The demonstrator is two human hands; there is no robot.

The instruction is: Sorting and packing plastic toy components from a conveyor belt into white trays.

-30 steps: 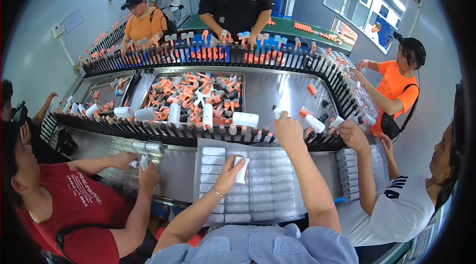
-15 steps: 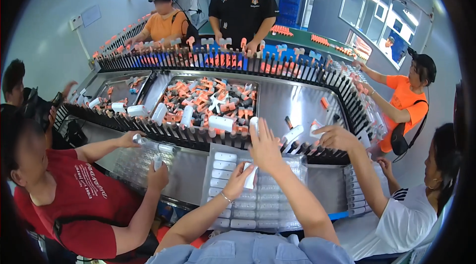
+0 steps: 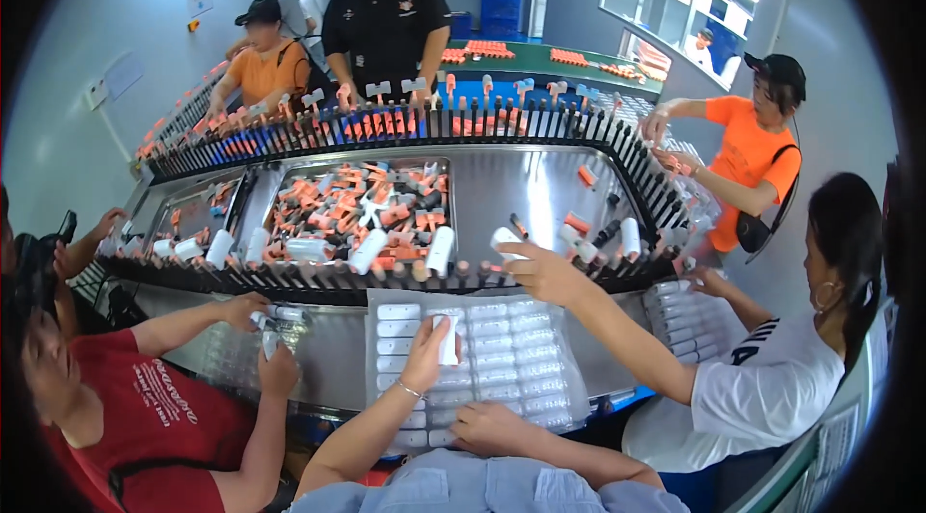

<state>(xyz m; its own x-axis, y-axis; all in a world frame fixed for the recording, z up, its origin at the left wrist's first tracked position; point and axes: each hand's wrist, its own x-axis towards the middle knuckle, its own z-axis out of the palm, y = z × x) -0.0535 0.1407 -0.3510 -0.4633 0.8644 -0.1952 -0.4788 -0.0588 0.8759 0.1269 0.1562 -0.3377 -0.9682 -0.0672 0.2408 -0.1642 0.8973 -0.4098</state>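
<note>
My left hand (image 3: 422,365) grips a white plastic piece (image 3: 448,340), held tilted above the left part of a clear plastic blister tray (image 3: 574,359). My right hand (image 3: 489,428) is low over the tray's near edge, its fingers curled beside a white casing (image 3: 442,437) in the bottom row. Whatever those fingers hold is hidden under the hand. White casings (image 3: 398,328) fill the tray's left column; glare on the plastic blurs the other columns.
Beyond the tray runs a black slotted rack (image 3: 521,289) with white casings standing in it. A metal bin (image 3: 362,209) behind holds orange, grey and black parts. From the right, a co-worker's hand (image 3: 540,272) reaches over the rack with a white casing (image 3: 505,242). Another co-worker's hand (image 3: 279,368) is at left.
My right hand has come back from the rack to the tray's near edge. My left hand still grips its white piece. The co-worker's arm at right stretches farther in, and the view has shifted.
</note>
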